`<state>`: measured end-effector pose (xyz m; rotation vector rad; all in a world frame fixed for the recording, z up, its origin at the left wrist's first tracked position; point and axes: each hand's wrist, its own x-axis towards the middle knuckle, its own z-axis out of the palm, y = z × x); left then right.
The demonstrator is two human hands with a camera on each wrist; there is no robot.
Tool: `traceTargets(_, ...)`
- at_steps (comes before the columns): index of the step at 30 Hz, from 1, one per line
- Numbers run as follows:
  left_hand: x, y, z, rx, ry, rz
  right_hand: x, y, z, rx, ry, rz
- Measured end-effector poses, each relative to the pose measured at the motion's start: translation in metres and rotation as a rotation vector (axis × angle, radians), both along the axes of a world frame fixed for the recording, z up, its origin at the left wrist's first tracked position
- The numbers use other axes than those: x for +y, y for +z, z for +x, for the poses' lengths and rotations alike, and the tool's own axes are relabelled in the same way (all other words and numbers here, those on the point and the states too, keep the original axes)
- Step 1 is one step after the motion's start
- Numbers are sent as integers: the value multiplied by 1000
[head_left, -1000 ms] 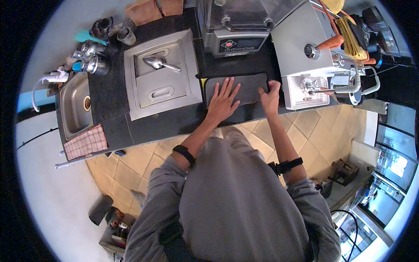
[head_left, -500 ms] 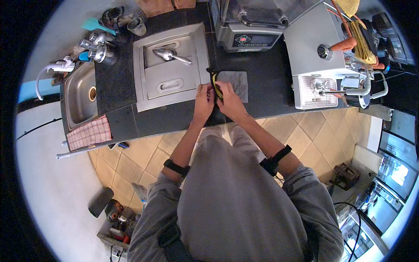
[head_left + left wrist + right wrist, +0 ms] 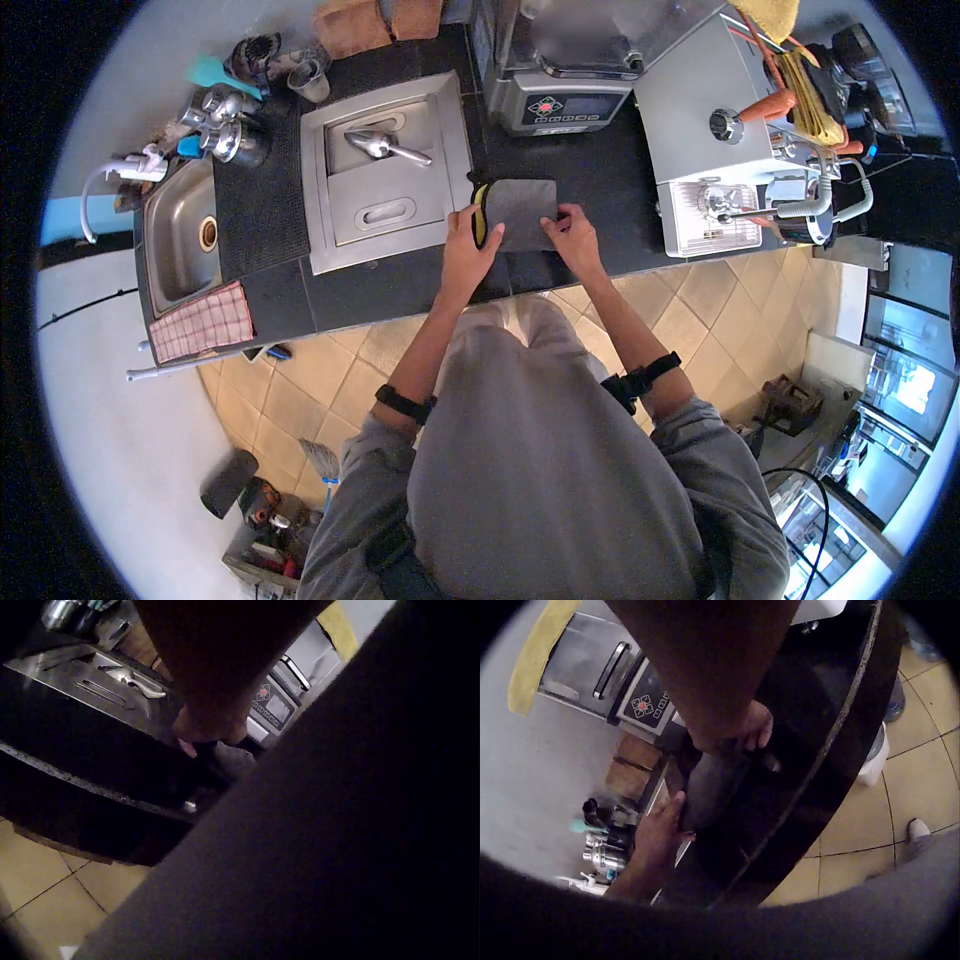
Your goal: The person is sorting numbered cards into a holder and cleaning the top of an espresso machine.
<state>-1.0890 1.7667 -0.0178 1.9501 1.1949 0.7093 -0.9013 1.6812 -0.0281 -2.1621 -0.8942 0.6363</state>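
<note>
A grey cloth (image 3: 522, 208) with a black and yellow edge lies folded on the dark counter, in front of the blender. My left hand (image 3: 468, 255) grips its left folded edge, thumb on top and fingers at the side. At the lower right corner my right hand (image 3: 577, 243) pinches the cloth between thumb and fingers. The right wrist view shows the cloth (image 3: 714, 787) stretched between my left hand (image 3: 658, 832) and my right hand (image 3: 739, 735). The left wrist view is dark, with only part of the cloth (image 3: 235, 759) showing.
Left of the cloth is a steel drawer-like panel (image 3: 310, 225) with a metal scoop (image 3: 385, 147) on it. A blender base (image 3: 555, 105) stands behind, an espresso machine (image 3: 690, 130) to the right. Farther left are a sink (image 3: 180, 250) and a checked towel (image 3: 203, 320).
The cloth went from spread out under my flat left hand to folded smaller. Both hands were together at its left edge; my right hand has since moved to the right corner.
</note>
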Motion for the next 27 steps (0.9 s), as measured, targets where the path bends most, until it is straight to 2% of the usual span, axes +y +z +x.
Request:
traceTargets(4,8,-7,0,-43,-86,0,2,4,16,-41,76,-38)
traceTargets(6,4,0,6,-36,-138,-267,-5,9,24,-65,-3,22)
traceTargets(7,-1,6,11,-53,-156,-252,-10,4,31,-89,-5,57)
traceTargets(8,-1,-2,17,-15,-208,75,-14,0,38,-123,-19,94)
traceTargets(9,-6,19,24,66,-257,0,-19,0,44,-123,-37,134)
traceTargets(10,-8,21,30,74,-326,137,-27,1,46,-128,-56,173)
traceTargets(11,-10,21,36,144,-413,244,-33,3,48,-173,-50,148)
traceTargets(13,-16,5,37,268,-550,248,-58,4,53,-229,-72,126)
traceTargets(14,-20,1,41,254,-571,269,-67,2,55,-194,-52,56)
traceTargets(16,-23,-2,46,221,-471,286,-82,5,59,-91,13,-63)
traceTargets(17,-24,-4,47,217,-481,307,-96,8,64,-26,54,-117)
traceTargets(19,-25,-3,50,175,-467,251,-124,10,73,45,226,16)
traceTargets(21,-29,4,55,172,-481,253,-151,24,81,248,271,-104)
traceTargets(24,-33,6,64,206,-491,275,-190,12,103,175,338,-176)
traceTargets(27,-41,10,73,267,-449,268,-233,4,131,184,312,-102)
